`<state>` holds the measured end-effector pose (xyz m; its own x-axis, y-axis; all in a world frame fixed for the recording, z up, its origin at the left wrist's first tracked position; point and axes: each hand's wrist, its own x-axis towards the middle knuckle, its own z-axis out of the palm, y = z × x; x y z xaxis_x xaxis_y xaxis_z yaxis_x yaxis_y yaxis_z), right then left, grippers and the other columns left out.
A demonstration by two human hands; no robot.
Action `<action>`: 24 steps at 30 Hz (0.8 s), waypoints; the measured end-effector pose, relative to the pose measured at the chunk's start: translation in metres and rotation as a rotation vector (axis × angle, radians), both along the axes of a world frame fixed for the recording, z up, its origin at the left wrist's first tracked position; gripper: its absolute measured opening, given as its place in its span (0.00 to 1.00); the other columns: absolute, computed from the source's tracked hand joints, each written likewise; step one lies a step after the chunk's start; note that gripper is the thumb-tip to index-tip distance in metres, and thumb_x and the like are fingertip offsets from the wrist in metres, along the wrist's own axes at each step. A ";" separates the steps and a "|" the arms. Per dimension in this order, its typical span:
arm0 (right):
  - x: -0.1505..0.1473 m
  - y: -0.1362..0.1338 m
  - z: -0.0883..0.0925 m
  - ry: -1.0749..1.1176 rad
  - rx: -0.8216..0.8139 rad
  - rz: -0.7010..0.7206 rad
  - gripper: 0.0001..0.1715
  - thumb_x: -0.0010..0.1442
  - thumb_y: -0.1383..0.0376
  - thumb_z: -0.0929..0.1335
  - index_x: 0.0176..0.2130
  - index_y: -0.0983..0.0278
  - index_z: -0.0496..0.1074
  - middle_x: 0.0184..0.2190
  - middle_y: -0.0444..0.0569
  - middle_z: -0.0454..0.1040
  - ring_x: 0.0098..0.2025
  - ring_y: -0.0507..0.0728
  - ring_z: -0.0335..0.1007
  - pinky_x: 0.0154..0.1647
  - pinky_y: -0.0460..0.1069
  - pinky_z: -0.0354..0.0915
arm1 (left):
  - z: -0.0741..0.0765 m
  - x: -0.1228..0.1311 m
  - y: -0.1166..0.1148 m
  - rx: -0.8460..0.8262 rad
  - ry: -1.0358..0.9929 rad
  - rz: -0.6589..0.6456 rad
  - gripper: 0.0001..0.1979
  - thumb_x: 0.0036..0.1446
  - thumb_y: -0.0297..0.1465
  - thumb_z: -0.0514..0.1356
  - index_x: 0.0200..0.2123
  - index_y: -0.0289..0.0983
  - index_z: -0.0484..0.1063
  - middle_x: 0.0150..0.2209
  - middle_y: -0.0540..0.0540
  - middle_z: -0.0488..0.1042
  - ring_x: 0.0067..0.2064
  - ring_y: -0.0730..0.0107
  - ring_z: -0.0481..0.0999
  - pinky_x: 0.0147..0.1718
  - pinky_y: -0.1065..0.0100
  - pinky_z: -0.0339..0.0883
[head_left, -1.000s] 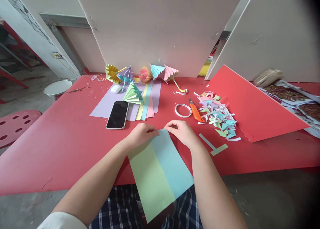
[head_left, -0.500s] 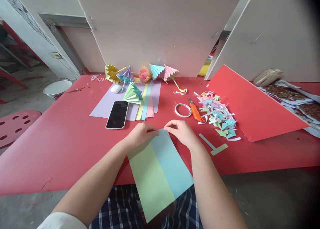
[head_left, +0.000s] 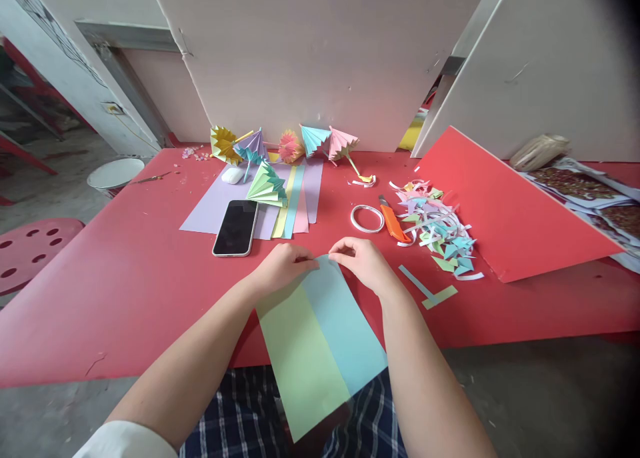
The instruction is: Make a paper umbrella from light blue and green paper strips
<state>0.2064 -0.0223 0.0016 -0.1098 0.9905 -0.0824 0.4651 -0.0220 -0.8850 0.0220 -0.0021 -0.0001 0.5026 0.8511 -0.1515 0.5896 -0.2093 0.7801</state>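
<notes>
A two-coloured sheet of paper (head_left: 320,341), green on the left and light blue on the right, hangs partly over the table's front edge. My left hand (head_left: 286,265) pinches its far edge near the middle. At the far blue corner, my right hand (head_left: 359,261) holds the paper between thumb and fingers. Just beyond my left hand lies a phone (head_left: 235,228) with a dark screen. Past my right hand are a roll of narrow white tape (head_left: 367,219) and an orange utility knife (head_left: 394,222).
Several folded paper umbrellas (head_left: 315,141) stand along the back. Coloured sheets (head_left: 205,213) lie by the phone. A pile of paper scraps (head_left: 440,228) sits right, beside a red board (head_left: 520,225). Two strips (head_left: 440,297) are nearer the front. A white bucket (head_left: 115,173) stands left of the table.
Hardly anything differs. Both hands keep their hold on the paper, and the whole view has shifted very slightly.
</notes>
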 end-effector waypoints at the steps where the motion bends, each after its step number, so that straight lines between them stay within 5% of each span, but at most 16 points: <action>1: 0.000 0.000 0.000 -0.004 -0.001 0.000 0.08 0.49 0.60 0.65 0.28 0.61 0.70 0.30 0.44 0.73 0.34 0.54 0.67 0.35 0.50 0.62 | 0.000 0.000 0.000 0.001 -0.001 -0.001 0.16 0.51 0.41 0.52 0.29 0.37 0.74 0.27 0.49 0.73 0.27 0.69 0.69 0.25 0.70 0.60; 24: -0.001 0.002 -0.009 -0.013 -0.064 -0.005 0.07 0.47 0.60 0.66 0.27 0.62 0.68 0.27 0.43 0.71 0.31 0.53 0.66 0.31 0.49 0.61 | -0.007 0.000 0.003 0.067 0.056 -0.052 0.16 0.50 0.43 0.53 0.28 0.38 0.73 0.24 0.49 0.71 0.25 0.71 0.65 0.23 0.71 0.55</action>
<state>0.2058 -0.0207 -0.0072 -0.1037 0.9837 -0.1471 0.4767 -0.0806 -0.8754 0.0215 0.0013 -0.0074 0.5386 0.8333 -0.1243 0.6186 -0.2909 0.7299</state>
